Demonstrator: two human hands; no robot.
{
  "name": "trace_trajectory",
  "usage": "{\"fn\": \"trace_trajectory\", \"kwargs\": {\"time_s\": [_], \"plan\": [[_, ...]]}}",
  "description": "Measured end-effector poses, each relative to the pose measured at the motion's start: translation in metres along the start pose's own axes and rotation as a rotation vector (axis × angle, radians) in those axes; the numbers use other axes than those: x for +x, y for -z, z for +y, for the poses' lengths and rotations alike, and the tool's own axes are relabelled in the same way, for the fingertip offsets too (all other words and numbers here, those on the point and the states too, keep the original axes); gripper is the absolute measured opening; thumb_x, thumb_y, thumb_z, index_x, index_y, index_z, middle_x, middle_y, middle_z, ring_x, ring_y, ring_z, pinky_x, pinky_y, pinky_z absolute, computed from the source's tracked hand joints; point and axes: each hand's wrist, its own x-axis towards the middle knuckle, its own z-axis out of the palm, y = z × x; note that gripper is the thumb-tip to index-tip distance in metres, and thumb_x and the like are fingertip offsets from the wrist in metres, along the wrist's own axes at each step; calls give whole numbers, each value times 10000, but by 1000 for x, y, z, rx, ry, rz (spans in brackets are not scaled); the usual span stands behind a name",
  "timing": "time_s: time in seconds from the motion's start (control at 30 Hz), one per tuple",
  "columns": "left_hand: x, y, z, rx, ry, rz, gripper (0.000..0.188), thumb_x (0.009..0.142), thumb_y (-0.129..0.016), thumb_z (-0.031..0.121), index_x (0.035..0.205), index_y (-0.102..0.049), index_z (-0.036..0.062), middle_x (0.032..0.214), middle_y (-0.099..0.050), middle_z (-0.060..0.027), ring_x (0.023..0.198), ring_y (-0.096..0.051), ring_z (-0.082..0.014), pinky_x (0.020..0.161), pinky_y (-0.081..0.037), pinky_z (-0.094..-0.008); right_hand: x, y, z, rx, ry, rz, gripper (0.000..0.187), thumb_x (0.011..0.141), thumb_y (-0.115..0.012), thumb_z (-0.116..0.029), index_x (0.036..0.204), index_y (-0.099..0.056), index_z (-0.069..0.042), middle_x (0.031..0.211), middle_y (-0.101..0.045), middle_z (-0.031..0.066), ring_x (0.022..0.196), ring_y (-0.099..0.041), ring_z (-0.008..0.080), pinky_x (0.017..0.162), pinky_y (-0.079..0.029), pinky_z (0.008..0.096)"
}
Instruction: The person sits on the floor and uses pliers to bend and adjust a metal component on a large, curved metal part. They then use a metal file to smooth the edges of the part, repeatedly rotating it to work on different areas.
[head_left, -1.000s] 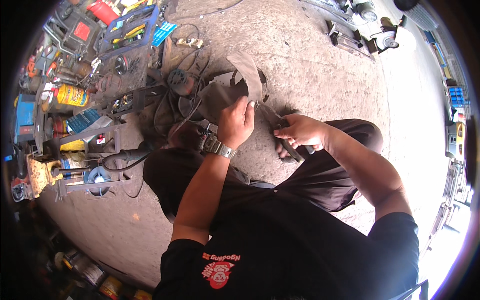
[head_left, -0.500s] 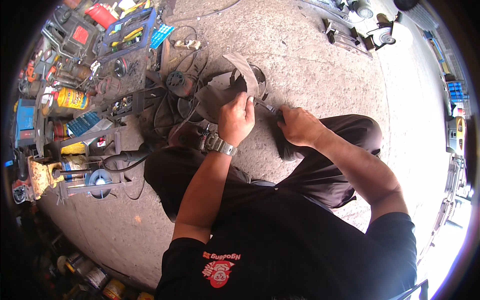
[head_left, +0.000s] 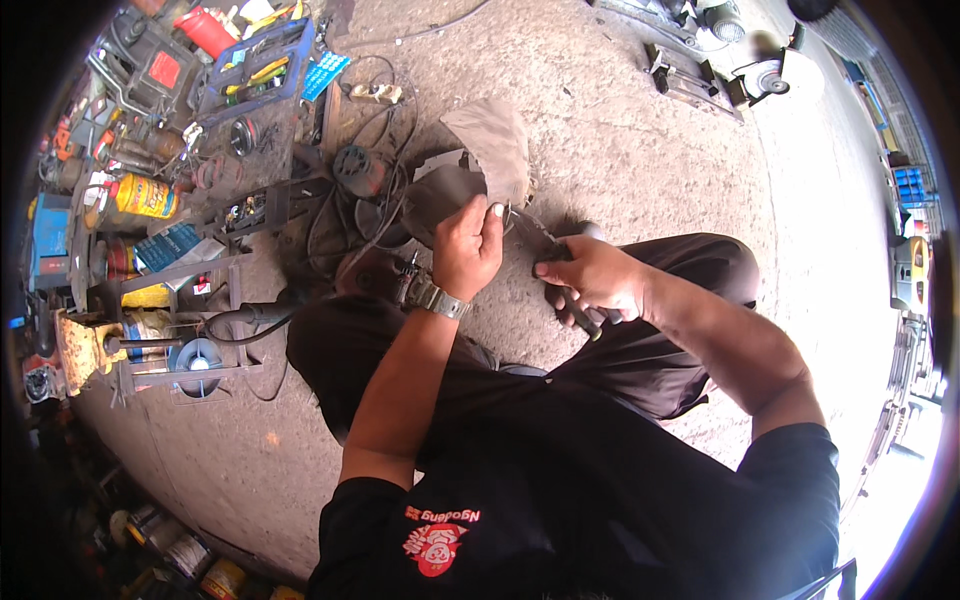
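My left hand (head_left: 470, 245), wearing a wristwatch, is closed with thumb and fingers pinching a thin grey-brown sheet (head_left: 493, 145). The sheet curls upward and away from the fingers, and a darker, wider part (head_left: 437, 200) lies to the left of the hand. In my closed right hand (head_left: 603, 277) is a pair of hand shears (head_left: 534, 232) with dark handles. Its jaws point up and left to the sheet's near edge, by my left thumb. One handle end sticks out below my fingers. Whether the jaws touch the sheet, I cannot tell.
Left of my hands lie a dark red power tool (head_left: 360, 170), cables and a socket strip (head_left: 375, 93). A blue tool tray (head_left: 258, 70), a yellow can (head_left: 143, 196) and a metal frame (head_left: 195, 375) stand farther left. A bench grinder (head_left: 765, 78) stands at the far right.
The sheet has turned to show more of its broad face. My right hand has rolled and drawn slightly nearer, bringing the shears' handles into sight. The left hand has barely moved.
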Motion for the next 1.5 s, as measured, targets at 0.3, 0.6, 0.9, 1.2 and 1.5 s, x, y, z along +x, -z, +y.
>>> {"fn": "trace_trajectory", "kwargs": {"time_s": [0.3,0.6,0.9,1.2,1.5], "plan": [[3,-6,-2,-10,88,-22,131,939,-621,50,839,-554,-2,663,-572,-226,596,-595,-423,506,-427,-448,-1,-2,10,57,69,32,257,1027,-590,-227,1106,-579,17,918,-717,133,791,-714,212,673,-554,320],[9,-9,1,-39,244,49,224,979,-603,113,811,-532,-16,664,-520,-184,588,-499,-323,545,-408,-406,23,-3,56,-833,421,665,407,950,-626,-201,1308,-523,-37,1014,-676,272,949,-665,465,849,-535,509],[8,-2,-1,-153,364,46,276,999,-607,126,757,-530,20,624,-400,12,585,-345,-85,518,-309,-298,43,2,49,-1086,549,856,441,875,-618,-86,1308,-542,-55,1078,-669,182,1037,-654,348,929,-509,435],[14,18,21,-649,726,-3,214,984,-648,166,791,-631,76,646,-446,91,536,-382,-10,477,-303,-233,39,23,20,-1353,826,919,575,841,-574,-59,1412,-503,-57,1077,-644,139,1036,-628,313,927,-483,431],[15,18,20,-778,862,35,131,962,-657,154,924,-708,40,702,-547,64,552,-436,-27,498,-347,-225,33,24,10,-1444,839,913,594,858,-559,-91,1448,-486,-68,1107,-629,125,1077,-603,295,942,-466,444]]}}
